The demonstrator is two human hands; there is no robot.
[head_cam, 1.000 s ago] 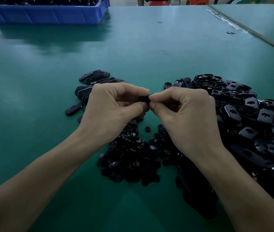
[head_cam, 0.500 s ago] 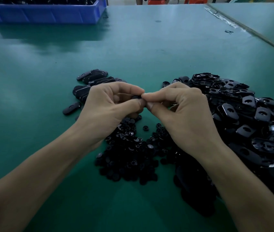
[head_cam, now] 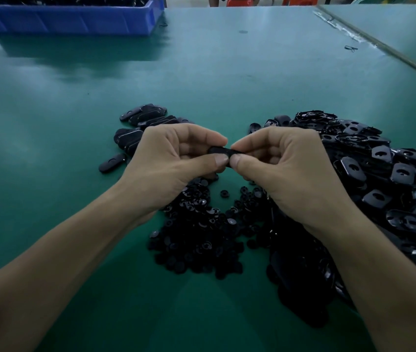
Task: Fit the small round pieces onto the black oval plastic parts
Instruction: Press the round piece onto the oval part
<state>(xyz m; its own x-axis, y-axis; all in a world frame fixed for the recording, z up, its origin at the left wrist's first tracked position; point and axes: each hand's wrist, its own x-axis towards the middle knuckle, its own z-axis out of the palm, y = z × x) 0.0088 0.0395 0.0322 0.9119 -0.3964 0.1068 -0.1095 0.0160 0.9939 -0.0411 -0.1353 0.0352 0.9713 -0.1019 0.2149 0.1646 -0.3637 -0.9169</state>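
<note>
My left hand point(head_cam: 168, 166) and my right hand point(head_cam: 285, 166) meet above the green table, both pinching one black oval part point(head_cam: 221, 150) between thumbs and forefingers. Most of that part is hidden by my fingers. Whether a round piece sits on it I cannot tell. Below my hands lies a heap of small round pieces point(head_cam: 202, 235). A big pile of black oval parts point(head_cam: 385, 179) spreads to the right. A smaller group of oval parts point(head_cam: 138, 128) lies to the left, behind my left hand.
A blue plastic bin point(head_cam: 74, 20) holding dark parts stands at the far left of the green table point(head_cam: 49, 123). A seam with a neighbouring table point(head_cam: 392, 54) runs along the far right. A small dark clip point(head_cam: 351, 48) lies near that seam.
My hands stay together at the same spot. The thumbs have shifted slightly on the oval part, which now shows a little more between the fingertips.
</note>
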